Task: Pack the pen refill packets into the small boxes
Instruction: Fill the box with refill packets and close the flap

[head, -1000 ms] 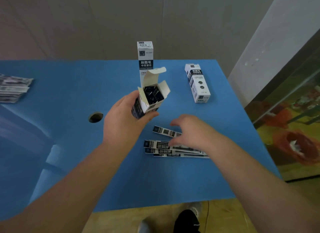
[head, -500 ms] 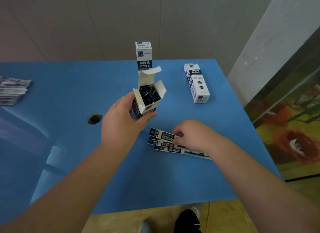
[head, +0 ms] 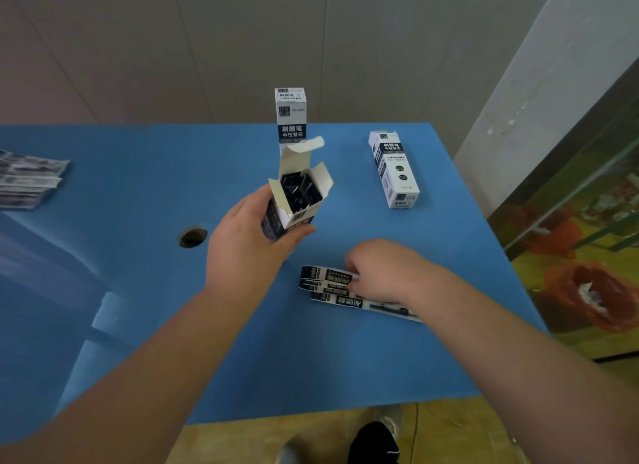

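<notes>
1. The left hand (head: 242, 246) grips a small white-and-dark cardboard box (head: 294, 201), fingers and thumb curled round its lower half, and holds it above the blue bench (head: 138, 187).
2. The held box tilts slightly away from the person. Its top flaps stand open, and dark pen refill packets show inside its mouth.
3. The right hand (head: 383, 270) rests on the bench near the front right, fingers curled down onto a loose group of flat white-and-black pen refill packets (head: 332, 284). The fingertips pinch the top packets of the group.
4. The loose packets lie overlapped and roughly parallel, printed faces up, with their long axes running left to right. Part of the group is hidden under the right hand and wrist.
5. A second, closed box of the same print (head: 290, 118) stands upright behind the held box, near the far edge of the bench.
6. A third closed box (head: 394, 170) lies flat on the bench to the right of the upright box, well apart from both hands.
7. A stack of further flat packets (head: 27, 180) lies at the far left edge of the bench.
8. A round dark hole (head: 193, 237) in the bench surface sits just left of the left hand.
</notes>
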`<move>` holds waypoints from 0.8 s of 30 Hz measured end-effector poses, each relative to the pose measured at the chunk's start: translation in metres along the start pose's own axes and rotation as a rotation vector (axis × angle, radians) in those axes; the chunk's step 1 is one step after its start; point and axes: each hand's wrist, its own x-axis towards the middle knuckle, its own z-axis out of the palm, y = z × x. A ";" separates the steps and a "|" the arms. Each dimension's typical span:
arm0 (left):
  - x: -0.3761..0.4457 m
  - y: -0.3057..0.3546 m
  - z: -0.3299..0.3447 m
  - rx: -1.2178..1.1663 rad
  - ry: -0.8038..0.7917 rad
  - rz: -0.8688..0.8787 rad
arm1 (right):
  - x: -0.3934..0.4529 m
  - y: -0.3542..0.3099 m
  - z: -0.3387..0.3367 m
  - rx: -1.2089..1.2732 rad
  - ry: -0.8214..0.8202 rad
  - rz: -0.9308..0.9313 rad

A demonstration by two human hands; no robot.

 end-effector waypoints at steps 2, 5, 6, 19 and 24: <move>0.000 -0.001 0.000 0.001 0.004 0.001 | -0.002 0.002 -0.004 0.017 0.003 0.015; -0.001 -0.001 0.000 -0.006 0.002 0.008 | -0.002 0.007 -0.010 0.096 -0.001 0.056; -0.002 -0.001 0.000 -0.009 0.001 0.009 | -0.002 0.009 -0.012 0.113 0.006 0.058; -0.001 -0.001 0.001 0.004 -0.004 0.006 | -0.010 0.015 -0.018 0.201 -0.067 0.019; -0.001 -0.001 0.000 0.001 -0.001 0.001 | -0.011 0.015 -0.023 0.240 -0.030 0.027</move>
